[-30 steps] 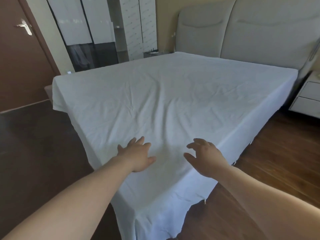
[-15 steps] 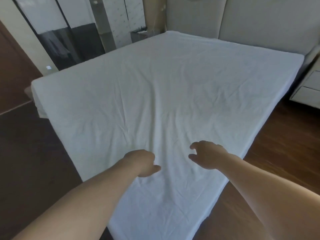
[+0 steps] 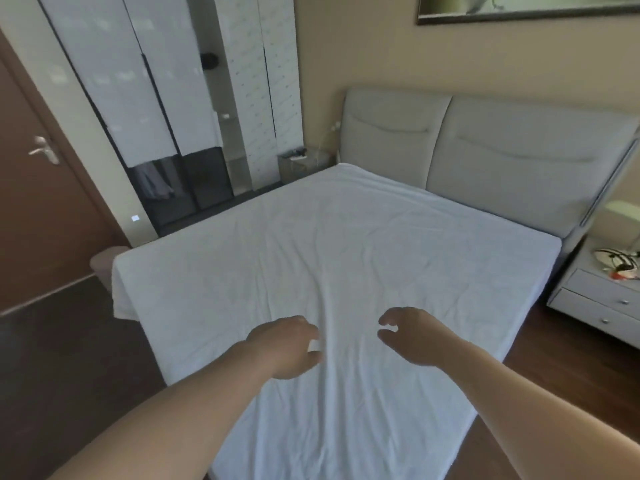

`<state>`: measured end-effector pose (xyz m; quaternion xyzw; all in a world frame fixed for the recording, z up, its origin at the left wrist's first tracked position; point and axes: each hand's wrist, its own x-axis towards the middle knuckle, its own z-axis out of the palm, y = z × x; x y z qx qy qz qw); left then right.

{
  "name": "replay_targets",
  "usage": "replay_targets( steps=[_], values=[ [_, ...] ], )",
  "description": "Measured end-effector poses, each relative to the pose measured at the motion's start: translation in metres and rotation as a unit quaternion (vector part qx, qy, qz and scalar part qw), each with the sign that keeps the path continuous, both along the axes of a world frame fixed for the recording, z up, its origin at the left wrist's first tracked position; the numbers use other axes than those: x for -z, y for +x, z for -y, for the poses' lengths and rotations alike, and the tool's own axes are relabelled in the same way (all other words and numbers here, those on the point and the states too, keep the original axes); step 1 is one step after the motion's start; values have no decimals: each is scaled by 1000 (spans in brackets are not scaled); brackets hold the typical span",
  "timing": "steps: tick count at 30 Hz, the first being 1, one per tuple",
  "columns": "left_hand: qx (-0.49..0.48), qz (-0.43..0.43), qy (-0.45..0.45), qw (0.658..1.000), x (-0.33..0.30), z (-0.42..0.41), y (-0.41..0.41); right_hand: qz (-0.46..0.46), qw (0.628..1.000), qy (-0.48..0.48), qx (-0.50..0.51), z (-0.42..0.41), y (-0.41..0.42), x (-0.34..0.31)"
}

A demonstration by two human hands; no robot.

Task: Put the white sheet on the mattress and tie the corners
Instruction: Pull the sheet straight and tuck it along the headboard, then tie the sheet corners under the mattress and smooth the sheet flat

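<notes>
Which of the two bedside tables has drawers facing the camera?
The white nightstand right of the headboard shows two drawer fronts with small knobs. The other bedside table, in the far corner by the wardrobe, shows none.

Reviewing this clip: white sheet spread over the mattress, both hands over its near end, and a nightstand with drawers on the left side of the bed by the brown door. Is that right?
Not quite. In the head view the nightstand with drawers stands on the right side of the bed, away from the brown door. The white sheet does cover the mattress, with the left hand and right hand over its near end.
</notes>
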<state>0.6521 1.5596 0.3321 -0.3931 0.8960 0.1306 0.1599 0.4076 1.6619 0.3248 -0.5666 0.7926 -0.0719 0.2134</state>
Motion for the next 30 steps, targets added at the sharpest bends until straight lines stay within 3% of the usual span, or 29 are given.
replay_targets(
  steps=[7,11,18,23,30],
  values=[
    [-50,-83,-18,995,-31,94,172,-13,992,-116,37,93,154,-62],
    [-68,-127,0,990,-39,150,277,14,995,-94,25,139,267,-57],
    [-130,-112,22,985,-43,228,447,49,996,-64,-31,238,431,-48],
    [-142,-106,20,984,-36,274,516,54,996,-63,-44,300,489,-44],
    [-159,-101,13,982,-20,410,588,75,996,-38,-43,447,565,14]
  ],
)
